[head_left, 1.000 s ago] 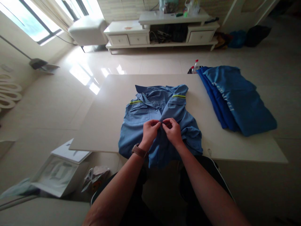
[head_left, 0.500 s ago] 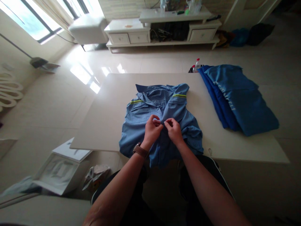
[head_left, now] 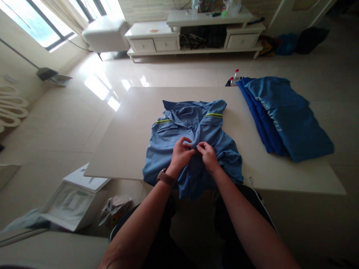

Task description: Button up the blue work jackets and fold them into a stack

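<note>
A light blue work shirt (head_left: 168, 142) with yellow-green reflective stripes lies face up on the pale table (head_left: 129, 130), its hem hanging over the near edge. My left hand (head_left: 181, 155), with a brown watch on its wrist, pinches the shirt's front placket. My right hand (head_left: 207, 155) pinches the opposite edge of the placket, fingertips touching the left hand's. Both hands are closed on the cloth at the middle of the shirt front.
A pile of darker blue garments (head_left: 286, 116) lies on the table's right side. A bottle with a red cap (head_left: 234, 76) stands beyond the far edge. A white box (head_left: 74, 200) and crumpled bag (head_left: 114, 209) sit on the floor at left. A white cabinet (head_left: 196, 35) stands at the back.
Both hands have stayed pinched together on the shirt's front, shifting only slightly; the fingers have worked a little at the placket.
</note>
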Motion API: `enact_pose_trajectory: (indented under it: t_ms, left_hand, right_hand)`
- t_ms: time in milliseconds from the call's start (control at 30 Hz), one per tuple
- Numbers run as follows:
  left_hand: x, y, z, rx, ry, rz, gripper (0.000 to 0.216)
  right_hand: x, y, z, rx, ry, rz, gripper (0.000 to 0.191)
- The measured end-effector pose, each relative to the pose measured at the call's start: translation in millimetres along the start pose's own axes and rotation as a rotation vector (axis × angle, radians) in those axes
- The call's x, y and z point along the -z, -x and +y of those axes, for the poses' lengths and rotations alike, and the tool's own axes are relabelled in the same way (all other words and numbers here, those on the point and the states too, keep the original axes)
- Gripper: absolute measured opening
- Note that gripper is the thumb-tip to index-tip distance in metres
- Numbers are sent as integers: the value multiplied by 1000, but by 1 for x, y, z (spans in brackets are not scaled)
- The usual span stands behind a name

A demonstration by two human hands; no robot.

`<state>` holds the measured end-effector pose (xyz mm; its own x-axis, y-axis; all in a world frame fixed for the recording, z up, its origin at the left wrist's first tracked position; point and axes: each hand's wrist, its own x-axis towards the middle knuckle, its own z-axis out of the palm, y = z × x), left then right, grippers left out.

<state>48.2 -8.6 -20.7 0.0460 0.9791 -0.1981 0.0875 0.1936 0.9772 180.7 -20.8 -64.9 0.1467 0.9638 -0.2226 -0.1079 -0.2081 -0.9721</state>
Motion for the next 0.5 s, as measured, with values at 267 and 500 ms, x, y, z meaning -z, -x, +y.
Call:
enact_pose_trajectory:
  t_ms: [267,500]
  left_hand:
    - [8,3,-8,0,-82,-193,44]
    - [16,8,-28,56,-467,-326,30]
  right_hand:
    - [5,-3,5,67,165,109,30]
    - [16,2,12,345,689,67,33]
